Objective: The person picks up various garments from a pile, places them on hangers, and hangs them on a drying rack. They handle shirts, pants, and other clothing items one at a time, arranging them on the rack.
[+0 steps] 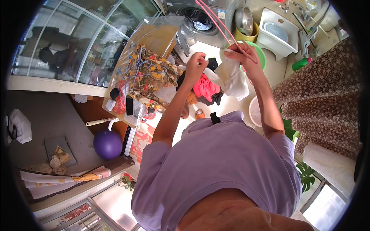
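Observation:
High in front of me, my right hand [244, 56] pinches a pink hanger-like loop [218, 24], whose two thin strands run up out of view. A white cloth [233, 79] hangs from the same hand, its lower edge loose. My left hand [197, 68] is raised to the left of it, fingers curled towards the thumb; whether anything thin is between them cannot be told. Below and between the hands, a bright pink garment [205, 88] lies on a heap with dark clothes [212, 99]. Part of the heap is hidden by the cloth and my left forearm.
Left stands a table [157, 30] with a floral cloth [156, 68], blue wire hangers [140, 62] and a phone [129, 105]. Ahead are an open washing machine [199, 18], a white sink [292, 36] and a green basin [261, 56]. A pale basin [255, 111] sits right, near a brown curtain [321, 95].

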{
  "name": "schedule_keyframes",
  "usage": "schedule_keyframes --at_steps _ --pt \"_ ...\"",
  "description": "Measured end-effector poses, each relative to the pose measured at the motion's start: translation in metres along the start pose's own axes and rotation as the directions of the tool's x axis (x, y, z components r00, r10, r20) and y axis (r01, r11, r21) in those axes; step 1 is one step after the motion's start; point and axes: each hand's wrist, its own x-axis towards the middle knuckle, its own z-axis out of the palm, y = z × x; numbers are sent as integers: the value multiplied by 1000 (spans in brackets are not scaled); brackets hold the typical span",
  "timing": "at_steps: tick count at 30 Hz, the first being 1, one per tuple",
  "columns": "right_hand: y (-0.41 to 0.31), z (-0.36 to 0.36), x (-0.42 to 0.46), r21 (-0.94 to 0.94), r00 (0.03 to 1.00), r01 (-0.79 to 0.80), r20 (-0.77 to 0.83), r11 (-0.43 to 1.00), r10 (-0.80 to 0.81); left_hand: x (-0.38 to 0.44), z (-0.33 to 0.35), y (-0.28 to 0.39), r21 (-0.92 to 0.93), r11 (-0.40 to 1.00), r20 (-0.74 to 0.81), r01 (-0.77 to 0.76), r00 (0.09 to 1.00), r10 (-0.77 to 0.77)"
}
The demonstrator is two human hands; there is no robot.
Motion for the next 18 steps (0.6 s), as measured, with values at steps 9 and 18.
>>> schedule_keyframes --at_steps 9,18 --pt "-30 -50 -15 84 997 -4 77 996 -3 30 94 -10 -71 989 296 -128 944 143" --pt "16 -110 -33 -220 919 -54 -392 974 -38 29 20 38 -53 998 40 29 999 -27"
